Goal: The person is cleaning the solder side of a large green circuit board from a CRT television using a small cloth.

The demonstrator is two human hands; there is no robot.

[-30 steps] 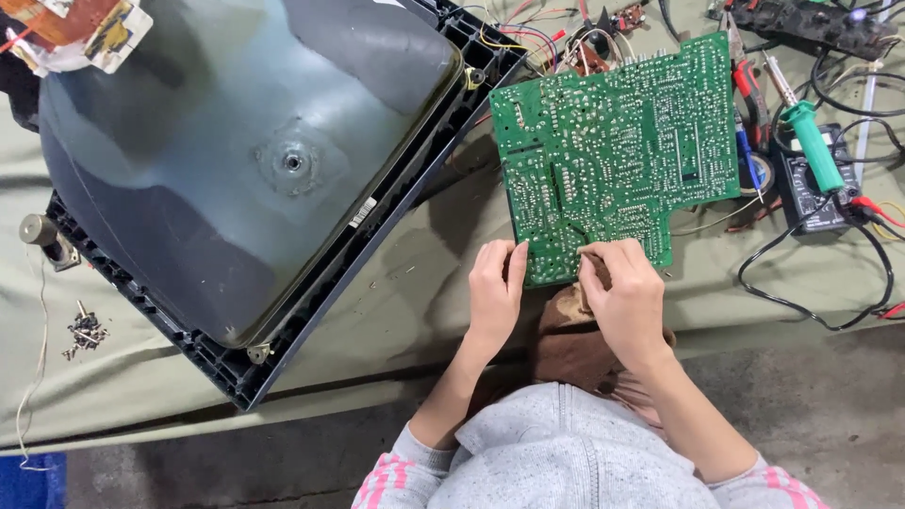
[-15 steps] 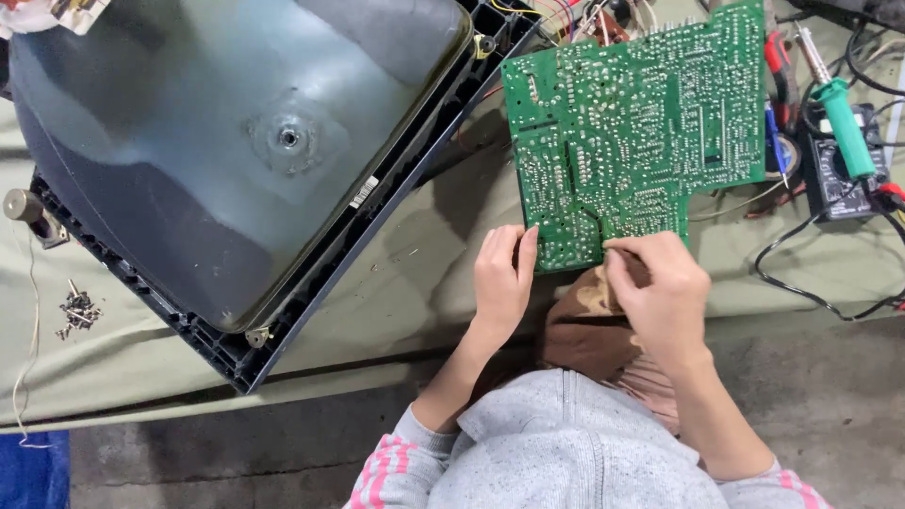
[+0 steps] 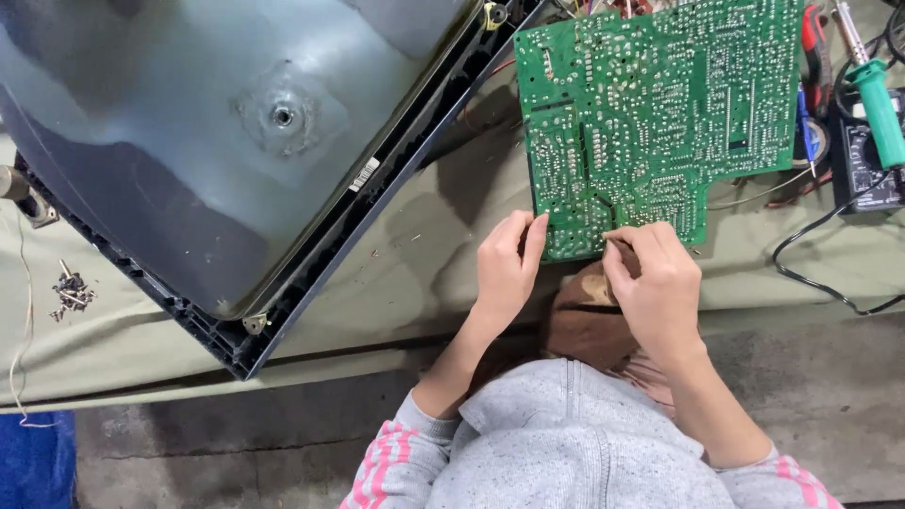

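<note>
— How are your hands set?

— My left hand (image 3: 506,267) lies flat and loosely spread on the cloth-covered bench (image 3: 415,273), fingertips touching the near left edge of the green circuit board (image 3: 660,113); it grips nothing; my right hand (image 3: 653,283) is curled, thumb and forefinger pinched together at the board's near edge; whether anything sits in that pinch, I cannot tell.

— Where does the board lie?

— Solder side up on the bench, just right of the picture tube (image 3: 226,141) in its dark frame.

— What is hard to see?

— The tube and board run off the top; a green-handled soldering iron (image 3: 877,94) and a black meter (image 3: 863,174) are cut by the right edge; small screws (image 3: 71,292) at the left are a blur.
</note>
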